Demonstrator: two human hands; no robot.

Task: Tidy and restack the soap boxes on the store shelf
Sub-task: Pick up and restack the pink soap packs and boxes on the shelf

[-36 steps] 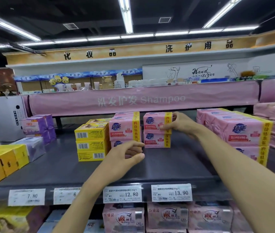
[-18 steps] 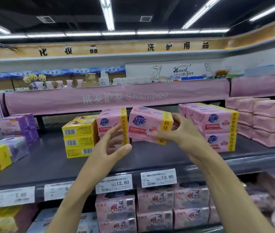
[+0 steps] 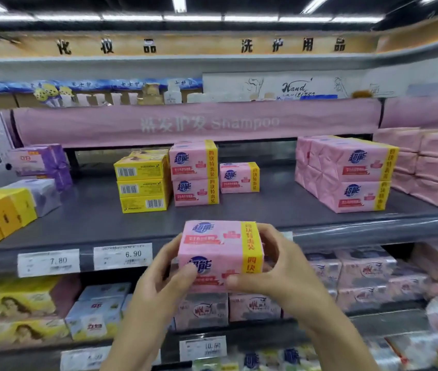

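Pack of soap, pink plastic wrap with yellow band (image 3: pixel 219 250): gripped by left hand (image 3: pixel 164 285) and right hand (image 3: pixel 282 266), fingers curled round both ends, just before front edge of dark grey metal shelf (image 3: pixel 239 212). Matching pink stack (image 3: pixel 193 174) stands farther back on shelf.

Rows of fluorescent tube lights (image 3: pixel 193 17) run across a dark ceiling (image 3: pixel 78 2), and under them a tan fascia (image 3: pixel 199 45) with black Chinese characters spans the back wall above a white panel (image 3: pixel 292 85) lettered "Hand". A pink fabric banner (image 3: pixel 199 124) printed "Shampoo" hangs along the upper tier's edge, over a dark grey shelf board (image 3: pixel 239 210) — its front rail carries white price tags (image 3: pixel 122 257) reading 7.80 and 6.90 — and a lower shelf tier (image 3: pixel 266 340) sits beneath.
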